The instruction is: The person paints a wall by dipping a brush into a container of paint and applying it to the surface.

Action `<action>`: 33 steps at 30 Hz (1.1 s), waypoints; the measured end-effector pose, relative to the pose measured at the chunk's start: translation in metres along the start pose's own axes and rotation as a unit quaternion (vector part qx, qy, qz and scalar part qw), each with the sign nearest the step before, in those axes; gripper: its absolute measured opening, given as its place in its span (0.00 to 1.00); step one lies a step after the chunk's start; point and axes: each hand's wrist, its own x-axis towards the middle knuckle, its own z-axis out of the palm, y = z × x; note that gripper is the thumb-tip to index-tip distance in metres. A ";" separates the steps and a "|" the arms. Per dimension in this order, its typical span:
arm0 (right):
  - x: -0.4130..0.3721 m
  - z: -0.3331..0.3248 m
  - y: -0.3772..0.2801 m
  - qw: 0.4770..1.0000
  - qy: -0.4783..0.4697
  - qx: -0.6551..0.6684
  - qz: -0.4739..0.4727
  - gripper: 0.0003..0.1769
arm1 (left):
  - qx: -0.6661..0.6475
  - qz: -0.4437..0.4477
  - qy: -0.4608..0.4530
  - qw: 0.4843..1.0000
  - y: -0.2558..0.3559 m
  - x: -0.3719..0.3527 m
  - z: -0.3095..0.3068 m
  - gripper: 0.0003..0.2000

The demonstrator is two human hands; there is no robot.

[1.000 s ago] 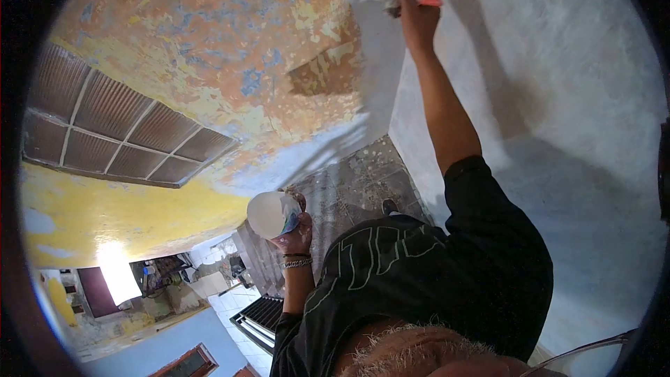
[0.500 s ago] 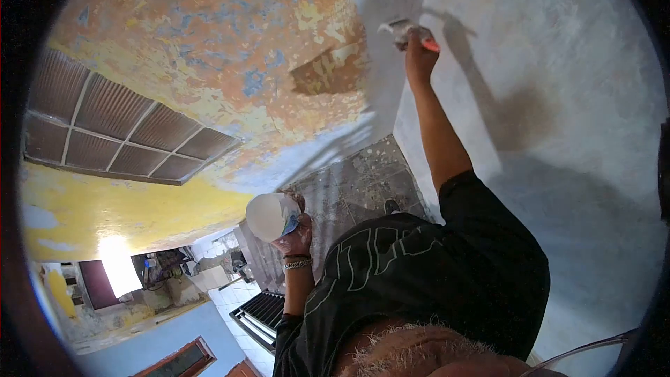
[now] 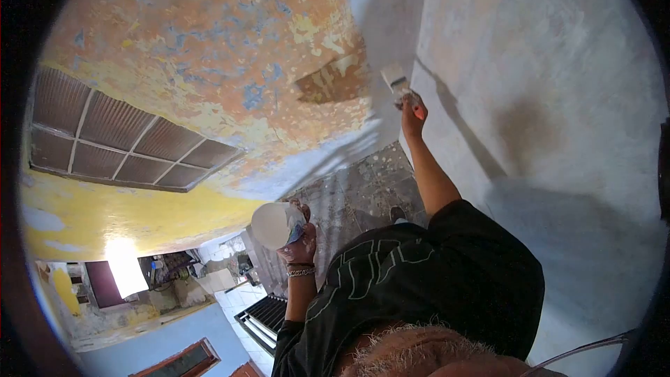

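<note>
This room has a peeling orange-and-yellow wall [image 3: 209, 63] with one slatted window grille [image 3: 118, 146] on the left, a spattered tiled floor [image 3: 356, 195] far below, and a pale grey wall [image 3: 544, 84] on the right. Near the middle, the left hand [image 3: 300, 241] has its fingers wrapped around one white cup [image 3: 273, 225], held at chest height, likely so it sits within easy reach. Further right, the right hand [image 3: 412, 108] grips one paintbrush [image 3: 396, 82], arm stretched out so the bristles lie against the grey wall by the corner.
</note>
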 end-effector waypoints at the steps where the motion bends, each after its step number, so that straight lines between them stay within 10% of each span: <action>1: -0.003 -0.001 -0.004 0.999 0.009 -0.004 0.039 0.12 | -0.009 -0.010 -0.028 1.000 -0.001 0.002 0.002 0.30; 4: 0.000 0.001 -0.025 0.980 -0.009 -0.188 0.061 0.11 | -0.008 -0.009 -0.035 0.999 -0.005 0.003 0.004 0.31; 7: 0.055 0.046 -0.050 0.997 0.006 -0.042 -0.069 0.10 | -0.002 0.000 -0.040 0.999 -0.007 0.002 0.002 0.32; 9: 0.079 0.091 -0.159 0.976 0.015 -0.151 -0.159 0.15 | -0.013 -0.005 -0.040 0.999 -0.007 0.001 0.003 0.32; 17: 0.118 0.160 -0.351 0.926 -0.108 0.180 -0.313 0.04 | -0.047 -0.015 -0.016 0.999 -0.006 -0.011 0.007 0.34; 26: 0.102 0.083 -0.169 0.976 -0.055 0.023 -0.207 0.06 | -0.006 -0.020 -0.033 0.999 -0.002 -0.007 0.005 0.31; 33: 0.071 0.082 -0.226 0.951 -0.056 -0.031 -0.304 0.09 | 0.004 -0.036 -0.053 0.998 -0.008 -0.004 0.016 0.29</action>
